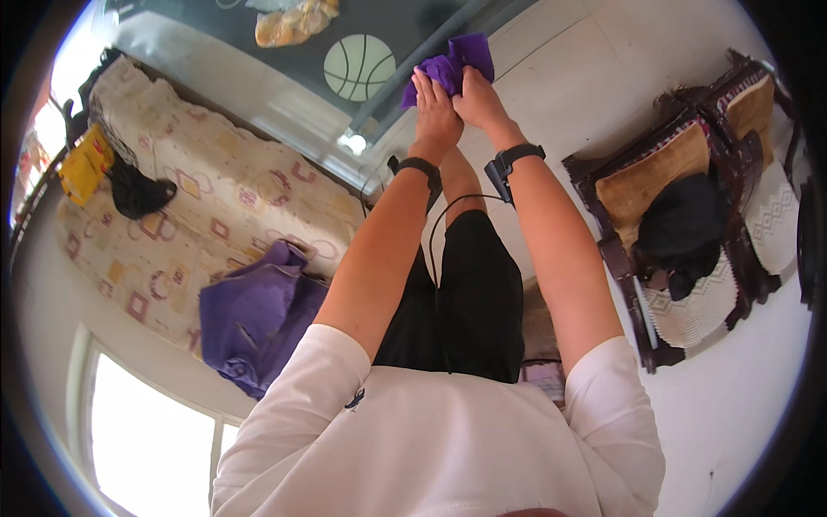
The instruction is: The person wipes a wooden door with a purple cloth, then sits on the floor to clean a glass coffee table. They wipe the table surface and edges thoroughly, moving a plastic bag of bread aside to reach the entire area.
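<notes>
A crumpled purple cloth is in both of my hands, at the near edge of a glass-topped table. My left hand lies along the bunched part, its fingers straight and close together. On the other side my right hand grips the cloth, thumb up, with a flat folded flap sticking out beyond it. The two hands touch at the heels. Whether the cloth rests on the table edge or is held above it, I cannot tell. Black straps with small devices circle both wrists.
On the table are a pale green ball with basketball lines and a plastic bag of food. A patterned sofa at left bears a purple garment. Dark wooden chairs stand right. A black cable hangs between my arms.
</notes>
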`<state>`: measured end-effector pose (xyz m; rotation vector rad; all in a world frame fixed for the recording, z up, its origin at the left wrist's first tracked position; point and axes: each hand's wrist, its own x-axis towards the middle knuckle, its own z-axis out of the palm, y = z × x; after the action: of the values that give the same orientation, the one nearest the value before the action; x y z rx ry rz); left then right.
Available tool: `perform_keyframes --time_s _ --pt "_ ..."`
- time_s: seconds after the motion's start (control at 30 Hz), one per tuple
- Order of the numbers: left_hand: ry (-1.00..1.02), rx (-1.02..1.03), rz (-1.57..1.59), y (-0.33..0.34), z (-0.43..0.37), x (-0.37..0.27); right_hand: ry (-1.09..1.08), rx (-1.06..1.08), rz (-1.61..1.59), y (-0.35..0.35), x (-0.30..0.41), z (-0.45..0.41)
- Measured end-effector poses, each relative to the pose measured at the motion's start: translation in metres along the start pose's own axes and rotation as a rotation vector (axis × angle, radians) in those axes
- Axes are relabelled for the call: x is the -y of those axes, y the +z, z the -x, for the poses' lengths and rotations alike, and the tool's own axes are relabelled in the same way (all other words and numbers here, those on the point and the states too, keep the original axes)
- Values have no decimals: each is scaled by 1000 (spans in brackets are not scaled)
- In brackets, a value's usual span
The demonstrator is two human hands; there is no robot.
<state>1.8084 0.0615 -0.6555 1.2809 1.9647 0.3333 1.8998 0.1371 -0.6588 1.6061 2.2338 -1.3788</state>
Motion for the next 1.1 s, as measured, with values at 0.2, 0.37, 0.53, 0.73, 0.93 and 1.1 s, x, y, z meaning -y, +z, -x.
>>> perform_keyframes --time_s 0.2,0.37,0.53,0.73,0.93,1.1 --pt "-44 -148 171 5 35 17 70 164 -25 5 21 7" --pt "-153 -259 234 12 87 32 179 409 -192 29 29 17" --pt "-236 -336 297 26 143 51 11 460 345 64 73 37" --pt "-577 -556 402 42 176 48 -469 550 503 126 100 53" --pt "-871 -644 811 40 200 112 -639 359 415 195 135 87" --pt "-650 -549 584 14 219 135 -762 448 501 158 131 46"
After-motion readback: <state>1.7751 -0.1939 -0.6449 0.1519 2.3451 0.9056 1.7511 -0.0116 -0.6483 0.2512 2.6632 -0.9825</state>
